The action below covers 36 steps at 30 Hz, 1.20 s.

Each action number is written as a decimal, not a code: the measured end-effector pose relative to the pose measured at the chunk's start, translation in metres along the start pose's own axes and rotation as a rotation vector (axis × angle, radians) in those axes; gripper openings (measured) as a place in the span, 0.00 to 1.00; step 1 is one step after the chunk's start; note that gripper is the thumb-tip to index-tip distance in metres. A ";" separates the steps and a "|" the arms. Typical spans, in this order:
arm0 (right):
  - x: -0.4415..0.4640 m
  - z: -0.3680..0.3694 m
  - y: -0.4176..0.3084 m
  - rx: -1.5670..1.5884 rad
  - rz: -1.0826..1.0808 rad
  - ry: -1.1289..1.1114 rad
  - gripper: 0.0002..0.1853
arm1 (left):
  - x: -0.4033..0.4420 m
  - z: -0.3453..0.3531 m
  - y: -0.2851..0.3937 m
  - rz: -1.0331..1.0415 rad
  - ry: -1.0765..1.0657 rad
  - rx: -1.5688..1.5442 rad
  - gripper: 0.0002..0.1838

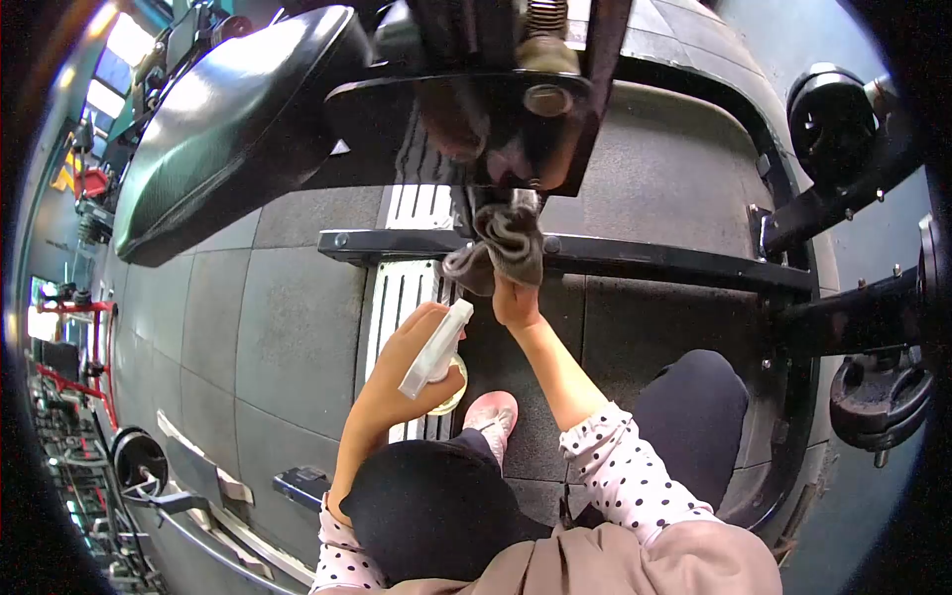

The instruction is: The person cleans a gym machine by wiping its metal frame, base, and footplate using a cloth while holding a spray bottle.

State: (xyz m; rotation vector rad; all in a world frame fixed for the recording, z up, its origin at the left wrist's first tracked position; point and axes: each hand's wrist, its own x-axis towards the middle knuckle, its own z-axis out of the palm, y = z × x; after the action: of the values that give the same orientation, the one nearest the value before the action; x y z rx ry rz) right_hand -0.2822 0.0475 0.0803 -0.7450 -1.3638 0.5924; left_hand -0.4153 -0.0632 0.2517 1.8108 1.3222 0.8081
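My left hand (pixel 402 372) is wrapped round a spray bottle with a white trigger head (pixel 438 349); most of the bottle is hidden behind my fingers. Bunched in my right hand (pixel 517 301) is a dark grey cloth (pixel 509 241), held against the underside of a black metal plate (pixel 456 129) on a gym machine. The cloth hides part of my fingers. Just behind it runs a black crossbar (pixel 635 256), and a black padded seat (pixel 238 124) sticks out at the upper left.
A ridged metal footplate (pixel 392 307) lies below the crossbar. Black weight plates (pixel 878 397) hang on the frame at the right. A barbell and racks with weights (pixel 139 461) stand at the lower left. My knees are close beneath my arms.
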 end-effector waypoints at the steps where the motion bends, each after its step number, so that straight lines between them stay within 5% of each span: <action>1: 0.014 -0.003 -0.012 -0.082 -0.111 0.005 0.13 | 0.002 0.003 0.001 -0.012 -0.006 -0.013 0.21; 4: 0.048 0.003 -0.057 0.182 -0.035 0.116 0.13 | 0.004 0.011 -0.014 0.000 -0.013 -0.081 0.21; 7: 0.037 0.008 -0.037 0.036 -0.029 0.022 0.16 | 0.007 0.013 -0.009 -0.115 -0.056 -0.089 0.21; 8: 0.027 0.008 -0.018 -0.133 -0.195 0.023 0.18 | 0.008 0.014 -0.009 -0.127 -0.062 -0.078 0.22; 12: -0.006 0.013 0.000 0.304 0.197 0.114 0.21 | 0.009 0.019 -0.016 -0.104 -0.030 -0.107 0.22; 16: -0.006 0.003 0.009 0.415 0.293 0.108 0.19 | 0.007 0.021 -0.009 -0.203 -0.042 -0.145 0.32; 18: -0.001 -0.003 0.009 0.338 0.562 0.093 0.18 | 0.004 0.019 -0.010 -0.232 -0.064 -0.143 0.38; 20: -0.002 -0.008 0.052 0.224 0.630 -0.145 0.22 | 0.004 0.018 -0.017 -0.185 -0.087 -0.107 0.43; 23: 0.020 -0.021 0.048 0.180 0.687 -0.252 0.25 | 0.002 0.027 -0.002 -0.245 0.074 -0.192 0.24; 27: -0.006 -0.002 0.055 0.153 0.702 -0.163 0.25 | 0.005 0.022 0.003 -0.261 0.044 -0.164 0.25; 30: -0.032 0.006 0.035 0.260 0.920 -0.041 0.29 | 0.008 0.023 -0.003 -0.229 0.050 -0.139 0.25; 36: -0.057 -0.001 0.009 0.106 0.808 -0.053 0.28 | 0.013 0.031 -0.011 -0.225 0.109 -0.183 0.29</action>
State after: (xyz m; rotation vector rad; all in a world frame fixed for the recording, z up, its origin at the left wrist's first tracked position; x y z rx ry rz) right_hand -0.2885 0.0099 0.0371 -1.2019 -1.0326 1.3112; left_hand -0.3918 -0.0550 0.2267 1.4641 1.4421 0.8825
